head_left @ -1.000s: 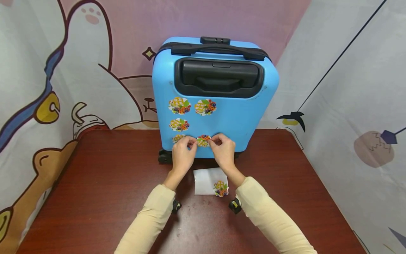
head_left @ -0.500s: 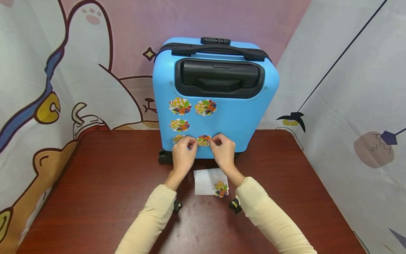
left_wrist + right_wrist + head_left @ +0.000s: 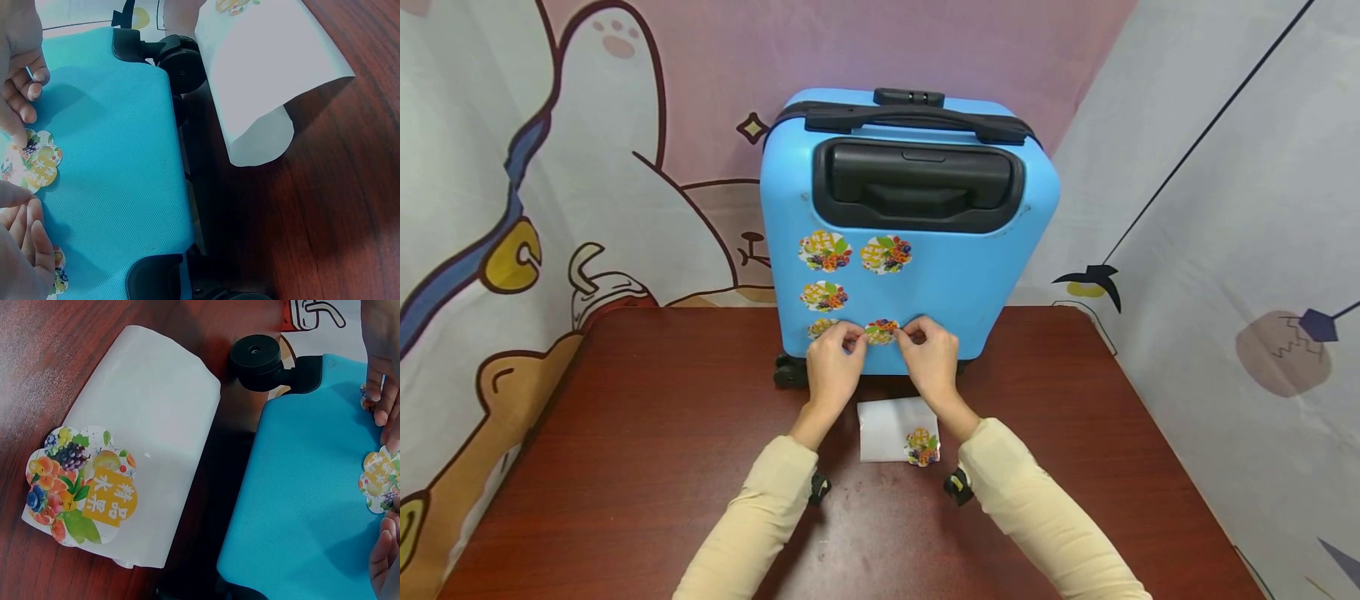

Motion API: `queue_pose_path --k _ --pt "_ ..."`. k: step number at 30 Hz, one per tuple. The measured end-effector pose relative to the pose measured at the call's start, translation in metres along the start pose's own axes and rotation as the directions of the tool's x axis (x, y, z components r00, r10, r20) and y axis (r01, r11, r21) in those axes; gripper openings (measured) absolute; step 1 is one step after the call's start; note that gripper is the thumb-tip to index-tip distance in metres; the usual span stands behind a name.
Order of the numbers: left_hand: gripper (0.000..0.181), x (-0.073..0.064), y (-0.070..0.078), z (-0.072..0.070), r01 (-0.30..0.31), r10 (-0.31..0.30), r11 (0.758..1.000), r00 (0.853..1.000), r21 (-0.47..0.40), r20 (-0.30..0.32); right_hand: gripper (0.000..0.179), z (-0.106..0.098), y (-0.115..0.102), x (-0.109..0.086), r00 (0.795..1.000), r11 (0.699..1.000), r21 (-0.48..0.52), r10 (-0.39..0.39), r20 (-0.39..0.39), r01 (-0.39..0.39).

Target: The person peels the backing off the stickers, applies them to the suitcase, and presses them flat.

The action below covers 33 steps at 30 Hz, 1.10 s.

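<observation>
A light blue suitcase (image 3: 955, 275) stands upright at the back of the table, its black handle recess facing me. Low on its front is a round, scalloped fruit sticker (image 3: 882, 332). My left hand (image 3: 833, 362) pinches this sticker's left edge between thumb and finger. At the opposite edge my right hand (image 3: 929, 358) pinches it the same way. The left wrist view shows the sticker (image 3: 41, 167) between both hands, against the suitcase. Another fruit sticker (image 3: 822, 327) on the suitcase is partly hidden by my left hand.
More fruit stickers (image 3: 824, 251) are on the suitcase's left and middle front. A white backing sheet (image 3: 883, 429) with one fruit sticker (image 3: 81, 484) lies curled on the brown table (image 3: 700, 467) between my forearms. Black wheels (image 3: 256, 359) support the suitcase. A printed cloth hangs behind.
Hardly anything differs: my right hand has shifted very slightly to the right at the sticker's edge. My left hand, the suitcase and the backing sheet stay in place.
</observation>
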<state>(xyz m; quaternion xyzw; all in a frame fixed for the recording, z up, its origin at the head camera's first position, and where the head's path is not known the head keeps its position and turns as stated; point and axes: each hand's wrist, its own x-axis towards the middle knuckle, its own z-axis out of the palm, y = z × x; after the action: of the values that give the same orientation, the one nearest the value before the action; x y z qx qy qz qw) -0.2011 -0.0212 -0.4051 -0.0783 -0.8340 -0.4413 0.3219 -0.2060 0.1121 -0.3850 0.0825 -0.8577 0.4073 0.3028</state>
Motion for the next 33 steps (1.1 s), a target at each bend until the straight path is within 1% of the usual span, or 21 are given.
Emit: queue_pose_path --k 6,10,13,16,18,20,21,24,25,27,31,32,33 --pt "0.005 -0.001 -0.001 -0.002 -0.005 0.005 1.000 1.000 -0.002 -0.007 0.015 -0.003 0.003 -0.001 1.000 1.000 -0.004 -0.002 0.011 0.002" --pt "0.006 -0.003 -0.005 -0.004 -0.014 0.013 0.999 1.000 -0.032 -0.004 0.014 -0.005 0.006 -0.001 0.999 1.000 0.016 -0.008 0.035 0.007" --pt "0.005 -0.004 -0.007 -0.005 -0.002 0.004 0.996 1.000 -0.090 0.019 0.012 -0.007 0.008 -0.002 0.998 0.998 0.055 -0.007 0.070 0.004" --pt "0.004 -0.004 -0.009 -0.008 0.042 -0.032 0.984 0.998 -0.174 0.062 0.009 -0.010 0.010 -0.002 0.991 0.994 0.104 0.014 0.130 -0.028" --pt "0.004 -0.003 -0.009 -0.011 0.079 -0.057 0.969 0.993 -0.234 0.099 0.007 -0.011 0.012 -0.003 0.983 0.988 0.139 0.038 0.177 -0.063" --pt "0.006 -0.003 -0.009 -0.013 0.110 -0.073 0.954 0.988 -0.280 0.139 0.006 -0.013 0.012 -0.004 0.971 0.978 0.183 0.056 0.234 -0.101" --pt "0.007 -0.003 -0.009 -0.013 0.125 -0.081 0.947 0.984 -0.297 0.158 0.007 -0.017 0.007 -0.004 0.961 0.971 0.203 0.069 0.268 -0.126" --pt "0.010 -0.002 -0.010 -0.014 0.155 -0.089 0.931 0.974 -0.330 0.206 0.012 -0.026 -0.007 -0.004 0.936 0.955 0.251 0.062 0.345 -0.156" --pt "0.011 -0.002 -0.010 -0.014 0.161 -0.090 0.928 0.972 -0.337 0.217 0.013 -0.027 -0.009 -0.004 0.931 0.950 0.274 0.040 0.363 -0.148" --pt "0.011 -0.002 -0.010 -0.014 0.167 -0.089 0.922 0.969 -0.348 0.231 0.016 -0.033 -0.020 -0.003 0.919 0.944 0.290 0.029 0.393 -0.154" --pt "0.013 -0.001 -0.010 -0.014 0.156 -0.071 0.921 0.968 -0.356 0.242 0.018 -0.034 -0.026 0.001 0.910 0.930 0.340 -0.012 0.415 -0.142" --pt "0.013 -0.001 -0.010 -0.015 0.154 -0.068 0.922 0.968 -0.355 0.243 0.019 -0.035 -0.031 0.002 0.906 0.925 0.347 -0.007 0.422 -0.154" --pt "0.014 0.000 -0.009 -0.015 0.151 -0.065 0.923 0.968 -0.353 0.243 0.019 -0.035 -0.032 0.004 0.906 0.920 0.363 -0.021 0.423 -0.149"
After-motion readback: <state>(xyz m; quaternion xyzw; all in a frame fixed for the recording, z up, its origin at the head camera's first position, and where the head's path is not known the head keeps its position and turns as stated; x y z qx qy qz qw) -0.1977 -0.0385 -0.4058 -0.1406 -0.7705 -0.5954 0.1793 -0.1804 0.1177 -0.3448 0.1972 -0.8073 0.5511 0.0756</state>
